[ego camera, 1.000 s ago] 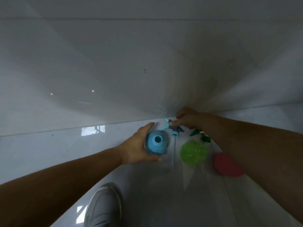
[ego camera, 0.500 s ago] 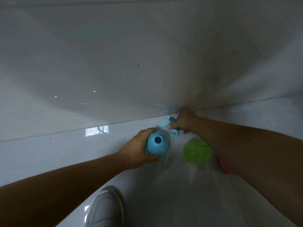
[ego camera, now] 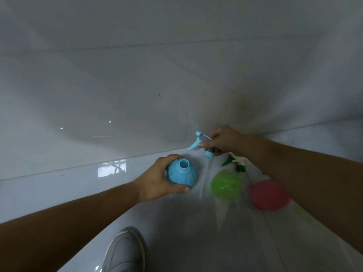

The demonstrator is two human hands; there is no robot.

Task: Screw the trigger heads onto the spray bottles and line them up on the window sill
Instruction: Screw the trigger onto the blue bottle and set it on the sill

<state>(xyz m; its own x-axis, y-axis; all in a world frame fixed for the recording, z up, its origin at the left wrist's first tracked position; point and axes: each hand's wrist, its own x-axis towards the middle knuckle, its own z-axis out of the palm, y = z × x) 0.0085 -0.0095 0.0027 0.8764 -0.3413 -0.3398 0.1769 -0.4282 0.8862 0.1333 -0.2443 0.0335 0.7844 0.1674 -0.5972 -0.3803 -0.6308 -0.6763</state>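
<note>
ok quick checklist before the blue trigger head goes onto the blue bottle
1. Left hand steadies the blue bottle: ok, its grip wraps the side.
2. Bottle neck open and facing up: ok, nothing covers the mouth.
3. Right hand has the blue trigger head: ok, pinched by the fingers, lifted.
4. Head over the neck: not ok, it sits beyond the bottle and to its right.
5. Dip tube straight and ready to enter: cannot tell, too blurred.
6. Green bottle and red bottle out of the way: ok, both stand apart on the right.
</note>
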